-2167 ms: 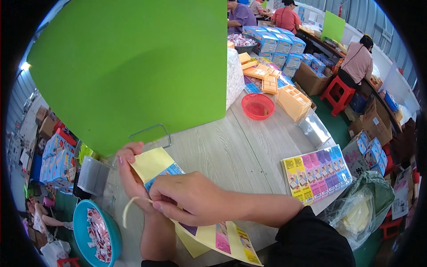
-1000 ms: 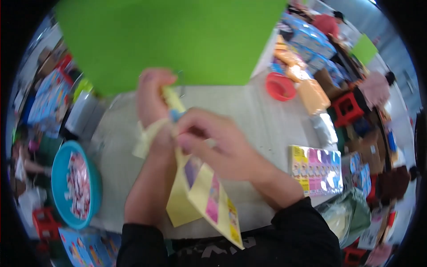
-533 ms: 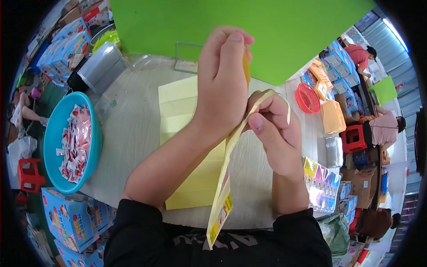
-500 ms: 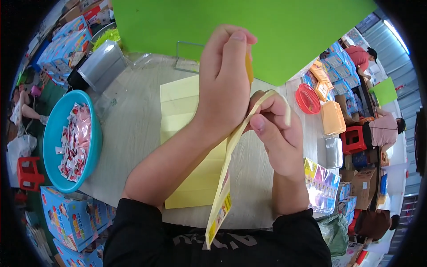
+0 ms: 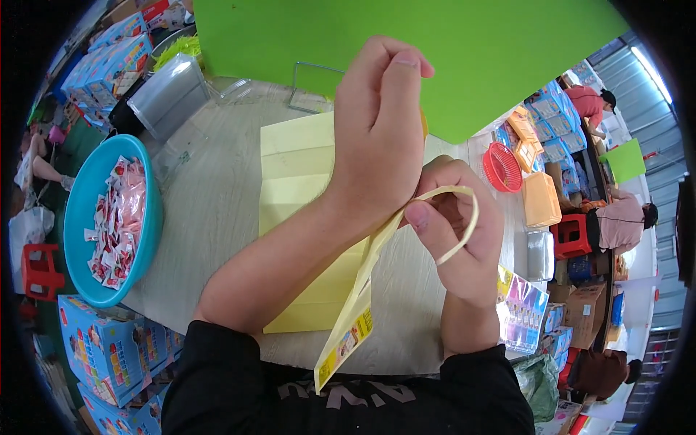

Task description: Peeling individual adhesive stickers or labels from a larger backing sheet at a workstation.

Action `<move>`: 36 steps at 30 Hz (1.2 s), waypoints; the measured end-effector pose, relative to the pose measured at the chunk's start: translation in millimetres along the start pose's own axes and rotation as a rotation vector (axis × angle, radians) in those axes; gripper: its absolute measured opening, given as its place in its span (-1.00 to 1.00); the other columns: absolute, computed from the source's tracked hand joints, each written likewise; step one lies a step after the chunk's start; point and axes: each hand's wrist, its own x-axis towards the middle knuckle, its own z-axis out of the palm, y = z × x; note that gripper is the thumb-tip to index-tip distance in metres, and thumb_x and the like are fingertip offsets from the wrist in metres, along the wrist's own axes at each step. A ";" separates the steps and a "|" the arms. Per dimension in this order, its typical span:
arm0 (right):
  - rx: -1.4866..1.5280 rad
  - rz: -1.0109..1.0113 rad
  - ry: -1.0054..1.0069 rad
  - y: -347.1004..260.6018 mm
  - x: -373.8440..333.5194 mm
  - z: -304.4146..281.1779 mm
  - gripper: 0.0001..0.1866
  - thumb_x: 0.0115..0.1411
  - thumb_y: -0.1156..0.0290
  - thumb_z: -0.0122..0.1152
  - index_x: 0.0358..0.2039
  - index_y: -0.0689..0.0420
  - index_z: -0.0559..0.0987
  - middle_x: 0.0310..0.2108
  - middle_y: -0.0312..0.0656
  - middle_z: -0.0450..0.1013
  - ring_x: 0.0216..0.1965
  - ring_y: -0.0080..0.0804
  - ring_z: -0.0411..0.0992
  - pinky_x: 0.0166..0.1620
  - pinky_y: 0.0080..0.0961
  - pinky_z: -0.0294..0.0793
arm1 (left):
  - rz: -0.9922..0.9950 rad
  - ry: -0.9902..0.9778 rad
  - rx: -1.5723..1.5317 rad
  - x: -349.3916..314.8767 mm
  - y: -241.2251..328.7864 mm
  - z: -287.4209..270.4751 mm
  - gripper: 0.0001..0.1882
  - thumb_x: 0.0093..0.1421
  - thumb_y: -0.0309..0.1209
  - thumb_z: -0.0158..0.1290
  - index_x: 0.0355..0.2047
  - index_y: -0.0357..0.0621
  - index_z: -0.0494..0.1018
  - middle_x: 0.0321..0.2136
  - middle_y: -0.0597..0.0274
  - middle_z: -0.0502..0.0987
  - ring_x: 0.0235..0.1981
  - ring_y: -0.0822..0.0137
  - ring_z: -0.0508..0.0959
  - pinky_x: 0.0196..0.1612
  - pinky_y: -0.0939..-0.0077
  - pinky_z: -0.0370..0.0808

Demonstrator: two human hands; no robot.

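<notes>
My left hand (image 5: 383, 127) is raised over the table with its fingers curled. Past its wrist side shows a sliver of yellow-orange (image 5: 424, 125), and the palm hides what the fingers hold. Close beside its wrist, my right hand (image 5: 473, 264) pinches a thin yellow printed card (image 5: 346, 346) between thumb and fingers. One end of the card bends into a loop over the right fingers, while the printed end slants down toward my chest. Under my left forearm lies a pale yellow creased sheet (image 5: 297, 170), flat on the table.
A turquoise basin (image 5: 154, 225) of small packets stands at left, above blue boxes (image 5: 101, 348). A green board (image 5: 406, 43) and a wire frame (image 5: 296, 85) are at the back. Rightward are a red basket (image 5: 502, 167), orange trays (image 5: 541, 199) and people at other tables.
The card's curled end has bent down into a wider loop over my right fingers. Its printed end has swung left, showing more of its face. Both hands shift slightly right in view.
</notes>
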 end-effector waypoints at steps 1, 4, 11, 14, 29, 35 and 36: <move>-0.001 -0.001 -0.001 -1.2 0.0 0.6 -0.89 0.20 0.64 0.13 -0.25 0.29 0.44 -0.34 -0.25 0.42 -0.29 -0.59 0.48 -0.21 -0.64 0.50 | 0.006 0.038 -0.011 -0.6 1.3 0.3 -0.80 0.30 -0.34 -0.16 -0.38 -0.17 0.38 -0.53 0.39 0.31 -0.45 0.53 0.23 -0.33 0.64 0.23; -0.147 -0.077 0.034 -2.5 -1.6 4.4 -0.89 0.17 0.66 0.15 -0.28 0.28 0.47 -0.36 -0.23 0.42 -0.35 -0.58 0.50 -0.25 -0.65 0.53 | 0.123 0.130 -0.054 -2.6 -4.6 1.6 -0.80 0.30 -0.35 -0.17 -0.40 -0.15 0.37 -0.53 0.39 0.30 -0.46 0.52 0.23 -0.33 0.62 0.22; -0.328 -0.150 0.126 -2.5 -4.4 11.5 -0.87 0.10 0.67 0.19 -0.31 0.28 0.47 -0.43 -0.21 0.41 -0.42 -0.56 0.50 -0.30 -0.64 0.55 | 0.178 0.143 -0.168 -2.4 -14.7 -1.7 -0.80 0.33 -0.39 -0.17 -0.40 -0.23 0.34 -0.52 0.42 0.31 -0.50 0.61 0.19 -0.44 0.63 0.18; -0.408 -0.157 0.141 -3.1 -5.7 13.0 -0.87 0.09 0.66 0.20 -0.32 0.27 0.47 -0.43 -0.21 0.40 -0.43 -0.56 0.48 -0.31 -0.65 0.54 | 0.184 0.122 -0.175 -2.0 -16.9 -1.5 -0.80 0.34 -0.39 -0.17 -0.40 -0.23 0.33 -0.52 0.42 0.32 -0.50 0.61 0.19 -0.46 0.64 0.17; -0.304 -0.062 0.120 1.3 -3.9 14.4 -0.87 0.11 0.61 0.25 -0.35 0.27 0.46 -0.41 -0.16 0.43 -0.38 -0.48 0.56 -0.27 -0.60 0.58 | 0.290 0.169 -0.097 4.6 -11.5 -5.6 -0.81 0.32 -0.43 -0.17 -0.40 -0.26 0.34 -0.51 0.36 0.35 -0.49 0.58 0.22 -0.41 0.63 0.21; -0.310 0.004 0.055 -6.1 -6.4 14.0 -0.91 0.20 0.60 0.14 -0.32 0.27 0.40 -0.37 -0.28 0.38 -0.38 -0.67 0.36 -0.29 -0.74 0.36 | 0.348 0.130 -0.006 4.7 -9.8 -5.7 -0.82 0.31 -0.46 -0.18 -0.42 -0.26 0.35 -0.55 0.36 0.35 -0.55 0.59 0.20 -0.47 0.61 0.18; -0.306 0.001 0.049 -6.3 -6.3 14.1 -0.92 0.20 0.61 0.13 -0.33 0.27 0.40 -0.38 -0.28 0.37 -0.40 -0.67 0.34 -0.31 -0.73 0.34 | 0.352 0.132 -0.016 4.5 -9.5 -5.2 -0.82 0.31 -0.46 -0.18 -0.42 -0.26 0.35 -0.55 0.36 0.35 -0.55 0.59 0.20 -0.47 0.61 0.18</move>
